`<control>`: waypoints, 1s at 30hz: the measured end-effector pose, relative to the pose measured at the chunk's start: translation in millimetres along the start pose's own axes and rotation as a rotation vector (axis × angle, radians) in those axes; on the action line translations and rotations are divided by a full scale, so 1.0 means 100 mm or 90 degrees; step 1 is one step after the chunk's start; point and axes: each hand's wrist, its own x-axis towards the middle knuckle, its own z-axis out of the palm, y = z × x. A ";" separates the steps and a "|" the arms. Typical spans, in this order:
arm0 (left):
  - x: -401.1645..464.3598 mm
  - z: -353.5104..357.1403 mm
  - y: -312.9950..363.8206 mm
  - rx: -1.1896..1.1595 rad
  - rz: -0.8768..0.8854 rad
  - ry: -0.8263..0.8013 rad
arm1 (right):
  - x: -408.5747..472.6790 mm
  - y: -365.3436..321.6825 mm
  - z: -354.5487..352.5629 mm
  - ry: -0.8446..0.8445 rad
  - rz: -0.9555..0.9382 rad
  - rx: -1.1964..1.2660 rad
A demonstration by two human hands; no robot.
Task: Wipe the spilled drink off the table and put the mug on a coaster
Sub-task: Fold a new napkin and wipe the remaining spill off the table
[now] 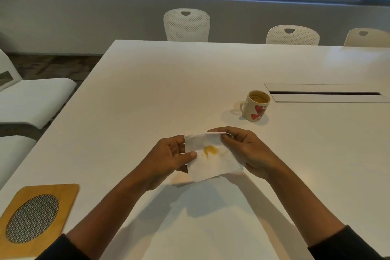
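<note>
I noted the white table broad and mostly bare around the mug, with open surface on every side of it. The table's left edge ran diagonally well left of the mug; its far edge lay beyond, lined by perforated white chairs. A long cable slot sat just right of the mug, close to its rim.

The mug was ceramic, cream, printed with red hearts, upright, handle turned left, holding brownish drink. The coaster lay far to the near left of the mug at the table's corner: a rounded wooden square with a woven metal-mesh oval inset. It was unoccupied.

Nearer than the mug, both hands held a white embossed paper napkin bearing a yellow-orange stain at its centre. The left hand pinched the napkin's left edge, thumb on top. The right hand pinched the far right corner, fingers curled. Each grip was closed on the napkin. Both forearms reached forward, dark sleeves pushed back.
</note>
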 end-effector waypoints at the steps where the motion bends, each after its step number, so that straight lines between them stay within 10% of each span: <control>1: -0.01 0.01 -0.01 0.008 0.002 0.025 | -0.03 0.01 0.00 0.006 -0.009 -0.009; 12: -0.17 0.02 -0.24 0.169 0.047 0.141 | -0.43 0.15 -0.07 -0.123 -0.002 0.005; 20: -0.25 0.06 -0.37 0.199 0.109 0.080 | -0.46 0.35 0.11 -0.010 0.132 0.071; 25: -0.18 -0.01 -0.41 -0.119 -0.097 -0.044 | -0.43 0.37 0.07 0.036 0.119 -0.025; 30: 0.09 0.09 -0.34 0.061 -0.050 0.040 | -0.26 0.35 -0.10 0.058 0.081 -0.097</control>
